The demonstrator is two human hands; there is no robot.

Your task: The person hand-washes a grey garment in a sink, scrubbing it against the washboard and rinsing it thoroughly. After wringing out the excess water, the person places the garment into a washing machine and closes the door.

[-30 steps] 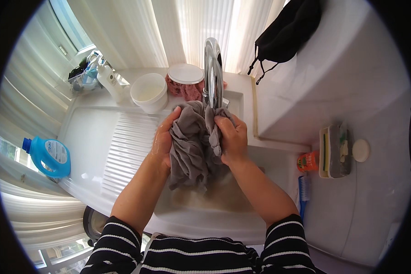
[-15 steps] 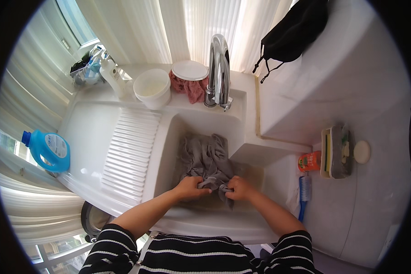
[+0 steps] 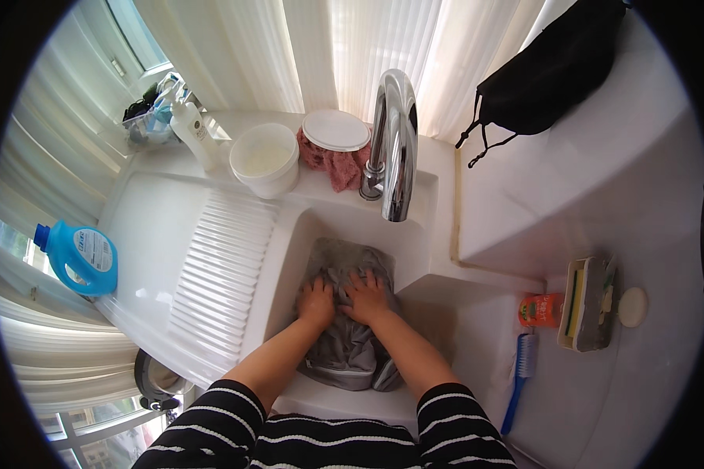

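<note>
A wet grey cloth garment [image 3: 344, 349] lies bunched in cloudy water in the white sink basin [image 3: 287, 270]. My left hand [image 3: 317, 303] rests on its left part, fingers stretched forward and apart. Close beside it, my right hand [image 3: 365, 297] presses flat on the cloth with spread fingers. Neither hand is wrapped around the fabric. A hem or seam of the garment shows near the basin's front edge. Above the basin's far side arches a chrome faucet [image 3: 399, 148].
A ribbed washboard [image 3: 223, 273] adjoins the basin's left; a blue detergent bottle [image 3: 90, 258] stands beyond it. Behind are a white tub [image 3: 264, 160], a pink cloth [image 3: 340, 168] and a pump bottle [image 3: 193, 133]. At right lie a blue brush [image 3: 518, 383], an orange package [image 3: 540, 310] and a sponge holder [image 3: 590, 305].
Both hands let go of the gathered near edge of the cloth and moved forward and closer together, now pressing on it. The garment has spread toward the basin's front. The view shifted slightly.
</note>
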